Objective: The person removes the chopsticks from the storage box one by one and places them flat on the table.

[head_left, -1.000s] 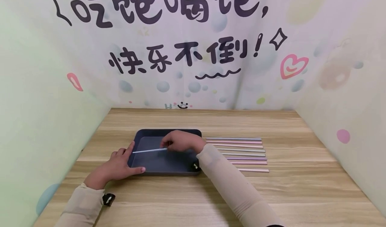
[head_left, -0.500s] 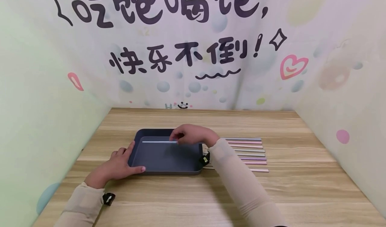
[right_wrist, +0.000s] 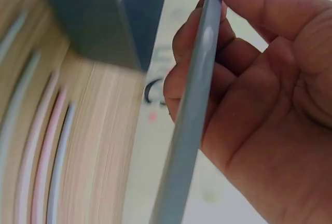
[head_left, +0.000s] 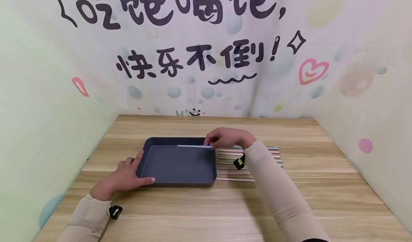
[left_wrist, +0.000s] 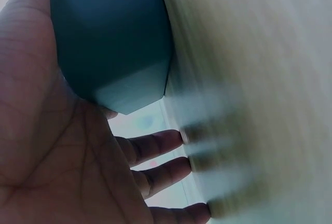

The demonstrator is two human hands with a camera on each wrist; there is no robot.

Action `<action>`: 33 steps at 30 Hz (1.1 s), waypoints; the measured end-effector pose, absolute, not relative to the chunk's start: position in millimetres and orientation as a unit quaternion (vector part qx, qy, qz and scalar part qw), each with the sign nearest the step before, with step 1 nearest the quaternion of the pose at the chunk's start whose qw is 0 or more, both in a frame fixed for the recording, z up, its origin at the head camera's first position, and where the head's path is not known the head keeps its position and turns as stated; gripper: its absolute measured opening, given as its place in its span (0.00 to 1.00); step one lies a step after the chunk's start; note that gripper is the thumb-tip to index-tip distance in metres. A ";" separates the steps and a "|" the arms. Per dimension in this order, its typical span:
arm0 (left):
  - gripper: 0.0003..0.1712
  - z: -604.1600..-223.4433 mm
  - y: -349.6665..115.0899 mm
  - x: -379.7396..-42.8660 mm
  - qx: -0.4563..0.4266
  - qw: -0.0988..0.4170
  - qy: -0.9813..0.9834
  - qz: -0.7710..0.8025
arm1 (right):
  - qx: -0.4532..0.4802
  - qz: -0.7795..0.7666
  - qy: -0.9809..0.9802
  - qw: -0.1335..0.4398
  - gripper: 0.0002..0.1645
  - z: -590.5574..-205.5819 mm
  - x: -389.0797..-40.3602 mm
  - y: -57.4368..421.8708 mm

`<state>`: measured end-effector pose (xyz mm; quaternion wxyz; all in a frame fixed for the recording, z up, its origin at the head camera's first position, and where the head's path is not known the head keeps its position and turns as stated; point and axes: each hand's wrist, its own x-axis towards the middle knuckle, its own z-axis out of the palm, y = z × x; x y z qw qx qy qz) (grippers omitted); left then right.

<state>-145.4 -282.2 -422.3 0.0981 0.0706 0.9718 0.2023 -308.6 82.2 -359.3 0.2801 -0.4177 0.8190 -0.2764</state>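
My right hand [head_left: 229, 137] is at the far right corner of the dark blue-grey tray [head_left: 177, 166]. Between thumb and fingers it pinches a pale blue chopstick [head_left: 193, 146], whose left part reaches over the tray's far side. The right wrist view shows this chopstick [right_wrist: 192, 105] slanting past the palm, beyond the tray's corner [right_wrist: 93, 22]. At the tray's left end my left hand [head_left: 126, 176] rests with its fingers stretched out, thumb over the front rim. Up close in the left wrist view, the tray corner [left_wrist: 114, 37] sits against that palm, and several fingertips [left_wrist: 171, 138] reach the tabletop.
To the right of the tray, several pastel chopsticks [head_left: 235, 179] lie side by side on the wooden table [head_left: 180, 213], partly hidden by the right sleeve [head_left: 280, 188]. A printed curtain [head_left: 154, 95] stands along the table's back edge.
My right hand has carried the chopstick from mid-tray away from me and to the right, up to the tray's far right corner. My left hand has stayed at the tray's left end.
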 end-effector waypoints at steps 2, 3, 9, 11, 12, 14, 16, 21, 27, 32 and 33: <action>0.70 -421.5 -282.6 -145.0 0.071 0.099 0.972 0.201 | -0.405 -0.289 0.817 0.293 0.14 -360.2 -314.5 93.5; 0.69 -421.1 -282.9 -145.0 0.072 0.098 0.972 0.201 | -0.397 -0.298 0.814 0.300 0.14 -361.2 -317.7 99.8; 0.70 -420.3 -283.0 -144.3 0.070 0.101 0.972 0.200 | -0.350 -0.337 0.805 0.339 0.13 -364.1 -333.0 135.1; 0.69 -420.1 -283.2 -144.2 0.070 0.099 0.972 0.200 | -0.330 -0.339 0.808 0.351 0.14 -364.2 -337.6 145.5; 0.69 -420.0 -283.2 -144.1 0.071 0.097 0.972 0.200 | -0.320 -0.339 0.810 0.355 0.14 -365.1 -340.6 150.4; 0.69 -420.0 -283.4 -144.5 0.071 0.096 0.972 0.201 | -0.300 -0.336 0.814 0.366 0.15 -366.8 -346.1 160.0; 0.69 -420.2 -283.0 -144.5 0.071 0.097 0.972 0.202 | -0.280 -0.334 0.817 0.377 0.15 -368.9 -351.4 168.9; 0.70 -420.7 -281.9 -144.5 0.068 0.101 0.972 0.203 | -0.255 -0.327 0.825 0.383 0.14 -377.0 -363.6 186.6; 0.70 -423.1 -277.8 -146.9 0.072 0.098 0.970 0.208 | -0.254 -0.320 0.838 0.361 0.14 -386.8 -372.6 204.4; 0.69 -424.0 -280.9 -146.2 0.074 0.093 0.972 0.201 | -0.245 -0.298 0.860 0.334 0.13 -399.2 -371.6 208.0; 0.69 -424.0 -281.7 -146.0 0.075 0.092 0.973 0.200 | -0.245 -0.291 0.864 0.329 0.13 -401.4 -371.4 208.2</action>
